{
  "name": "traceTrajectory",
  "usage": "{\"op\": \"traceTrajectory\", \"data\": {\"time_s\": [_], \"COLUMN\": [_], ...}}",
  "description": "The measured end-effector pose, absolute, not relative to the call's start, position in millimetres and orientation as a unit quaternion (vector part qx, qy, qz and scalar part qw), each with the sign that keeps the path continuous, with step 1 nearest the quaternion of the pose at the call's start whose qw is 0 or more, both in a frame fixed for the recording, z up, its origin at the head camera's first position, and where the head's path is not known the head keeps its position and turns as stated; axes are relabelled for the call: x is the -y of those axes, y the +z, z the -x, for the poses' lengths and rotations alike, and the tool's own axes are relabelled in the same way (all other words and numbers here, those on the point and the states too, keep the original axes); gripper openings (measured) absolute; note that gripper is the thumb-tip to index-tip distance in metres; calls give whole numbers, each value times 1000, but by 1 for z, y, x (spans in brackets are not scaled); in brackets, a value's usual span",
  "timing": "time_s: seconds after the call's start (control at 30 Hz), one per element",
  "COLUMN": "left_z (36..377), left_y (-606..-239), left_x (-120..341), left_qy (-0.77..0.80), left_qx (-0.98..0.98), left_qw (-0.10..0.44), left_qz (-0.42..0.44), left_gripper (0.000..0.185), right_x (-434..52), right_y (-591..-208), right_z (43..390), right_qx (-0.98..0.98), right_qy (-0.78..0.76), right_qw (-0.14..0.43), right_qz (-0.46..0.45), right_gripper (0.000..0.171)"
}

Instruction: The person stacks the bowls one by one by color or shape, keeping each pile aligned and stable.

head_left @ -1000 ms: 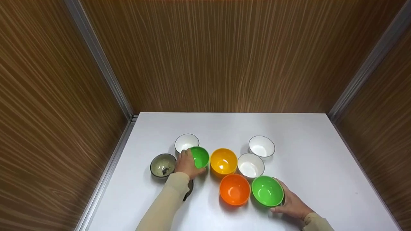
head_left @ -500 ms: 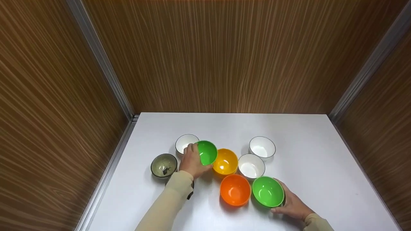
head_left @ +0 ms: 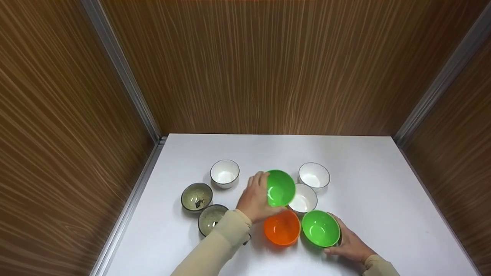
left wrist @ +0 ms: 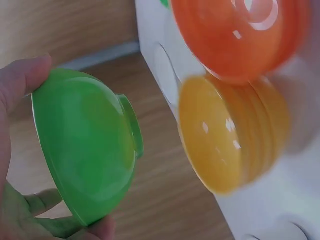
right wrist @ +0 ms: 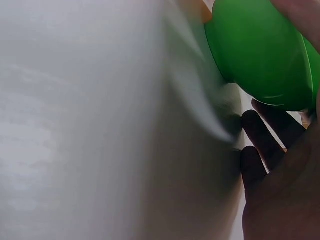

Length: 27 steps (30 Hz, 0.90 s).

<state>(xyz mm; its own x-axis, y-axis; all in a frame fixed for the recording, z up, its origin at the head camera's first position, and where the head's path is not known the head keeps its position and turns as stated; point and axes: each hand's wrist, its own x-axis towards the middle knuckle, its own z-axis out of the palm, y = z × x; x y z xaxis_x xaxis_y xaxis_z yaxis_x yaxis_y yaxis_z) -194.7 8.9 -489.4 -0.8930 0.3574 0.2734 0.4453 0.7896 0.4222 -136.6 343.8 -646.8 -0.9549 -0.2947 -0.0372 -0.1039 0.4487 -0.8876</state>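
Note:
My left hand (head_left: 255, 199) grips a green bowl (head_left: 281, 188) by its rim, thumb on the near side and fingers on the far side. This bowl is off the table and hides the yellow bowl in the head view. In the left wrist view the yellow bowl (left wrist: 210, 135) shows ridged layers, like a stack, and stands apart from the held bowl. At the front right, my right hand (head_left: 349, 241) holds the side of another green bowl (head_left: 320, 228), which rests on the table. An orange bowl (head_left: 282, 230) stands left of it.
White bowls with dark rims stand at the back left (head_left: 224, 174), back right (head_left: 313, 176) and behind the green bowl (head_left: 305, 199). Two olive-grey bowls (head_left: 196, 197) (head_left: 212, 219) sit at left. Wood-grain panels (head_left: 268, 69) enclose the white table (head_left: 383, 184).
My left hand has lifted the green bowl and carried it to the right, from beside the white bowl to above the yellow one. The right hand and its bowl have stayed put.

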Motion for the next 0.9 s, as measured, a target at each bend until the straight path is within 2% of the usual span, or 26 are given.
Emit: {"op": "traceTrajectory", "data": {"time_s": [0.23,0.43,0.7,0.9], "left_z": [177,166,157,151], "left_y": [-484,-490,-505,-517], "left_x": [-36,-54,-80,-100], "left_qy": [-228,-195,-141,-100], "left_qx": [940,937,933,927], "left_qw": [55,43,72,87], "left_qz": [247,285,325,351], "left_gripper": [112,113,109,107], "right_x": [-343,-342,-343,-342], "right_y": [-645,-645,-646,-646], "right_z": [137,134,135,134], "right_qx": [-855,-847,-864,-856], "right_qy": [-497,-510,-483,-497], "right_qw": [72,89,96,112], "right_qz": [132,119,105,87], "right_gripper": [117,116,116,106]}}
